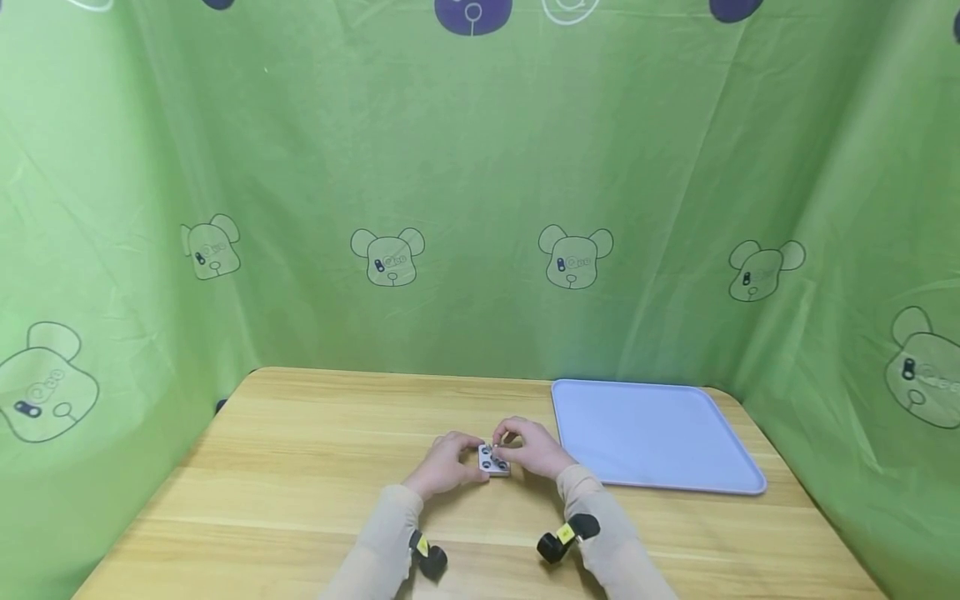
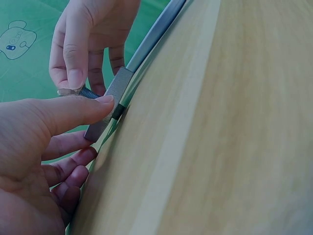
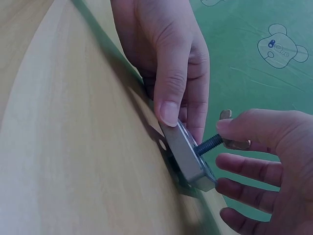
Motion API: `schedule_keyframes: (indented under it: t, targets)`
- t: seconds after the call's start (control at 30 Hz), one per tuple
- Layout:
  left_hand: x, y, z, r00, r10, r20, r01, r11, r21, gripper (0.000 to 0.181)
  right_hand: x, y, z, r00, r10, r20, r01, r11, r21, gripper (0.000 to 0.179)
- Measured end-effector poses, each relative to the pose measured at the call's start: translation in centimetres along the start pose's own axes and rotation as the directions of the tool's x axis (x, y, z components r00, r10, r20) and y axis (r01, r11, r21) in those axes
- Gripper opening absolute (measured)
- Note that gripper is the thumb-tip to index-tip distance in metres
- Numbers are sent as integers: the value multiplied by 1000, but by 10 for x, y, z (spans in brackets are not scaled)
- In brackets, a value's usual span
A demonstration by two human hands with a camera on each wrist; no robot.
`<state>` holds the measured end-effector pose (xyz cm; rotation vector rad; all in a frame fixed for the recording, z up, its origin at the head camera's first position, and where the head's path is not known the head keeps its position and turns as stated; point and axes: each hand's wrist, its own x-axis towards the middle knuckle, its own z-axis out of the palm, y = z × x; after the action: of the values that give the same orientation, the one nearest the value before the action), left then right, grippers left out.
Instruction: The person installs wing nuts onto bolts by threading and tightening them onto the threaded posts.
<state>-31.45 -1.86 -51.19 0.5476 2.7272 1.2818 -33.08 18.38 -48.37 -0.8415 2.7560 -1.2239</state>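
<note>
A small grey metal block with several dark-ringed holes is held just over the table by my left hand. The left thumb lies along one edge of the block, and fingers grip the opposite edge. My right hand pinches the winged head of a wing bolt between thumb and fingers. The bolt's threaded shank stands in one of the block's holes. Below the block a short dark piece sticks out in the left wrist view. The right hand's other fingers are spread beside the block.
A pale lilac tray lies on the wooden table, to the right of the right hand. Green curtains with printed bear heads enclose the back and both sides. Each wrist carries a strapped black camera.
</note>
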Motion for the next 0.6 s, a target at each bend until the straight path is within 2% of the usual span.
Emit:
schedule_keyframes:
  t: [0.37, 0.6]
  targets:
    - [-2, 4, -2, 1000, 1, 8, 0, 1000, -9, 56, 0, 0, 3, 999, 51, -17, -51, 999, 2, 18]
    - [-1, 4, -2, 1000, 2, 10, -2, 1000, -5, 57, 0, 0, -1, 994, 91, -65, -91, 996, 12, 15]
